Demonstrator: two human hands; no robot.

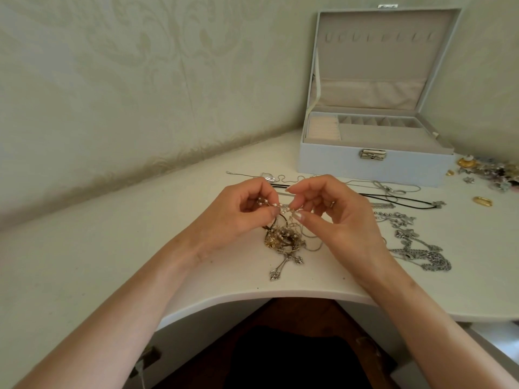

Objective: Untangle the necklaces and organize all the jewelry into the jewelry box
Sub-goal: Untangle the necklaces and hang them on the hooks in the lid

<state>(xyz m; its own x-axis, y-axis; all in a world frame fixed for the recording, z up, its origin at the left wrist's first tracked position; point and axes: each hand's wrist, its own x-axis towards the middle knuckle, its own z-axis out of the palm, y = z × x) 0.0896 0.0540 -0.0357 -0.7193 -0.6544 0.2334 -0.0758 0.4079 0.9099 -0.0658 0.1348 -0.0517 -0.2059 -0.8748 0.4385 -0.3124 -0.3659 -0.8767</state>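
White table [84,262] carries everything. Jewelry box [373,167] at back, lid up. Left hand [238,214] and right hand [337,217] raised in front of box, fingers curled, each pinching pearl strand [276,205] at fingertips. Silver chains [421,248] spread in front of box, toward its right end. Tangle of necklaces [283,238] in front of box, under hands, cross pendant trailing out. Gold oval [482,201] near box's right front corner.
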